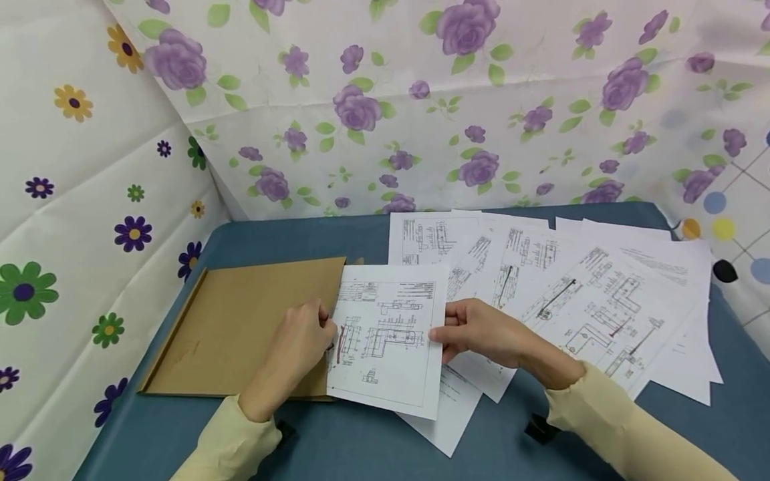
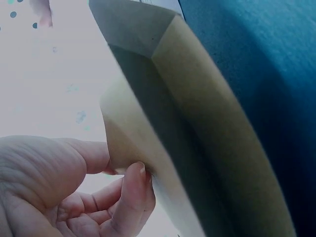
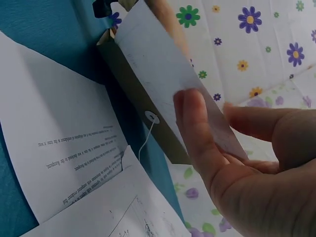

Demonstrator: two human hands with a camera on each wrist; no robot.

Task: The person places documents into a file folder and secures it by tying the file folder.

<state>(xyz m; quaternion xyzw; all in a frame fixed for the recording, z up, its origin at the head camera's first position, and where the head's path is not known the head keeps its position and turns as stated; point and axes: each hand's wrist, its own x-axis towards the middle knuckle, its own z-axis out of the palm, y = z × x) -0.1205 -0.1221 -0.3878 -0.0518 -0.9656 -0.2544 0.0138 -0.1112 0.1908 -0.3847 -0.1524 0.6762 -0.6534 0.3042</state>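
A brown kraft paper document envelope lies on the table at the left, its mouth facing right. My left hand pinches the edge of that mouth; in the left wrist view, thumb and fingers hold the brown flap and the pocket gapes beside them. At the mouth is a white sheet printed with technical drawings and a red mark. My right hand pinches its right edge between thumb and fingers. The right wrist view shows the sheet above the envelope's side, which carries a round white string button.
Several printed sheets with drawings and text lie fanned and overlapping on the right of the blue-covered table. One text page pokes out under the held sheet. Flowered cloth hangs behind and at the left.
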